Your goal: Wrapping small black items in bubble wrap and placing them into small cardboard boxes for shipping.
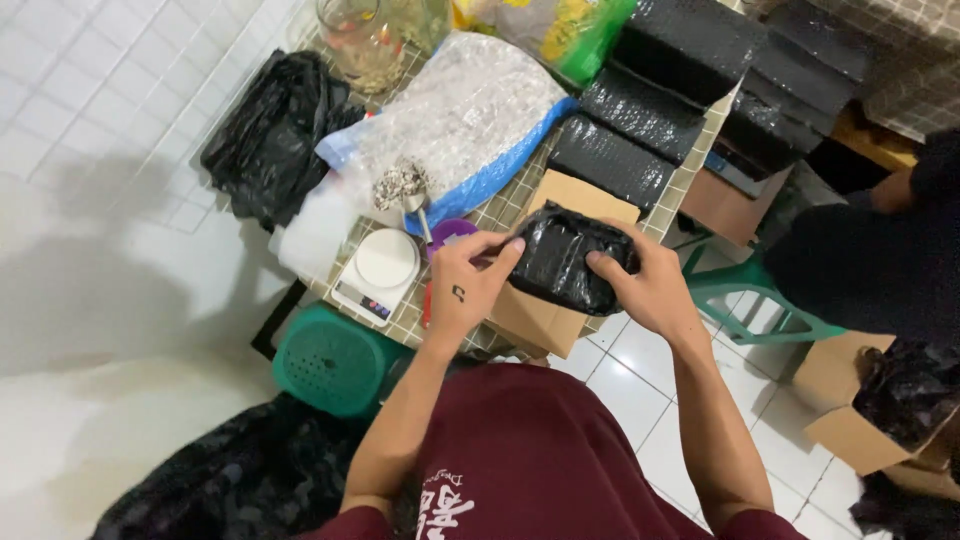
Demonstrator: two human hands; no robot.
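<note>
Both my hands hold a small parcel wrapped in black bubble wrap (563, 262) above a brown cardboard piece (545, 318) on the tiled table (500, 213). My left hand (468, 283) grips the parcel's left end, fingers curled over its top edge. My right hand (638, 283) clasps the right end, thumb on top. A white kitchen scale (378, 273) lies just left of my left hand, with a purple lid (450, 233) behind it.
Several black bubble-wrapped parcels (640, 110) are stacked at the back right. A large clear bag of grey grains (462, 120), a glass jar (362, 42) and a black plastic bag (272, 135) sit at the back. A green stool (330, 360), a green chair (750, 295), another person (880, 255) and a cardboard box (850, 410) surround the table.
</note>
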